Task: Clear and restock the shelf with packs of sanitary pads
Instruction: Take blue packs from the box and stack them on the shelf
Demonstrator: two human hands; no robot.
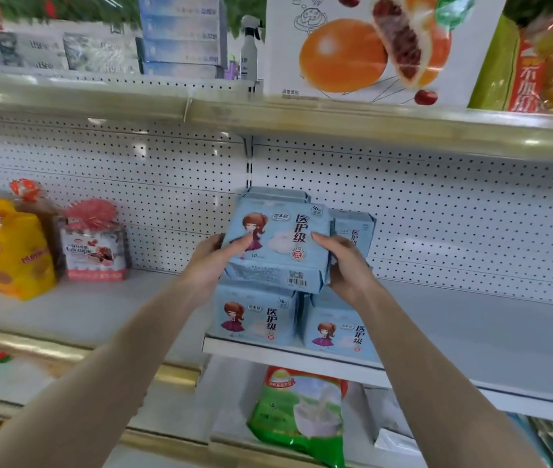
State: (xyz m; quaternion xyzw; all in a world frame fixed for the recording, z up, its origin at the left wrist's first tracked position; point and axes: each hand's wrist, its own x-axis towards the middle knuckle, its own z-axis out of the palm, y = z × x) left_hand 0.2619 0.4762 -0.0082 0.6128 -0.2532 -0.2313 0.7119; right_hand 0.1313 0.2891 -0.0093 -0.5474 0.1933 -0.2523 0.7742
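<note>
A light blue pack of sanitary pads [277, 244] with a cartoon girl on its front is held between both hands above the middle shelf [471, 339]. My left hand [216, 261] grips its left edge, thumb across the front. My right hand [344, 265] grips its right edge. The pack sits on top of two more blue packs, a left pack [255, 317] and a right pack [339, 332], that stand at the shelf's front edge. Another pack [354, 233] stands behind on the right, and one more [278, 194] shows just behind the held pack.
A yellow biscuit bag [1, 248] and a red-and-white snack pack [94, 248] stand on the left shelf. A cake box [369, 49], tissue packs [180, 35] and a spray bottle [250, 49] fill the top shelf. A green bag [298, 417] lies on the lower shelf.
</note>
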